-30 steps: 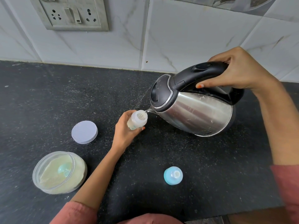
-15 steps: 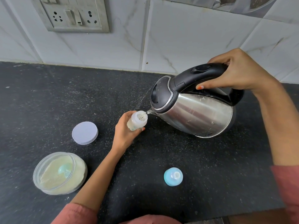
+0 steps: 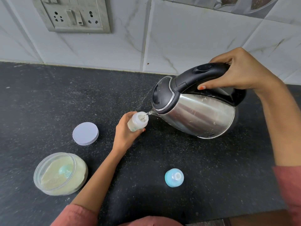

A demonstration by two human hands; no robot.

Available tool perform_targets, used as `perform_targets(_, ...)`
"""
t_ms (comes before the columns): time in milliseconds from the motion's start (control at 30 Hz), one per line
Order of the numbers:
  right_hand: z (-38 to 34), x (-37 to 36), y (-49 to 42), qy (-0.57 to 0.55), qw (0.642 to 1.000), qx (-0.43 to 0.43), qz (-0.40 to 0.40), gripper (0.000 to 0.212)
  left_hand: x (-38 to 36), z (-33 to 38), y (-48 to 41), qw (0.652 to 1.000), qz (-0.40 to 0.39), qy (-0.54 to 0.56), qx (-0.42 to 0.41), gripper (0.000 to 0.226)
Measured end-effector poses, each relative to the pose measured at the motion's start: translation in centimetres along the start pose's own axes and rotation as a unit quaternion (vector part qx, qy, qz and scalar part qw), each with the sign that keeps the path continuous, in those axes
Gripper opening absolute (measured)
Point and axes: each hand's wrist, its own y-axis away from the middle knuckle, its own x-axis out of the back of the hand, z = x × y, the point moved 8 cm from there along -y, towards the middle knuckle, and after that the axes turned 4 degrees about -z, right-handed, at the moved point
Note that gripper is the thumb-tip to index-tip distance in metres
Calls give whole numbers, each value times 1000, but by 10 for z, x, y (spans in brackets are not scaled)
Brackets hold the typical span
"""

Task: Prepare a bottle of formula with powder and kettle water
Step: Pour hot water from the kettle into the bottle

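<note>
A steel kettle (image 3: 200, 113) with a black lid and handle is tilted to the left, held by its handle in my right hand (image 3: 239, 70). Its spout sits at the mouth of a small open baby bottle (image 3: 138, 121), and a thin stream of water runs in. My left hand (image 3: 126, 132) grips the bottle from the left and below, on the black counter (image 3: 48, 98). An open clear tub of pale powder (image 3: 60, 173) with a teal scoop inside stands at the front left.
The tub's round grey lid (image 3: 85, 133) lies left of the bottle. A blue bottle cap with its teat (image 3: 174, 177) stands at the front, right of my left forearm. A socket plate (image 3: 73, 13) is on the tiled wall behind.
The kettle stays tilted over the bottle, with its spout a little lower and the handle shifted slightly. Both hands keep their grip. Nothing else has moved.
</note>
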Motion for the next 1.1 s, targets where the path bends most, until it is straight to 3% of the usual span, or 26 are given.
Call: perform_targets(1100,3,5,-1,-9,1000,10,-2,22,-2,0,-1,1000,1,-9,-6,59)
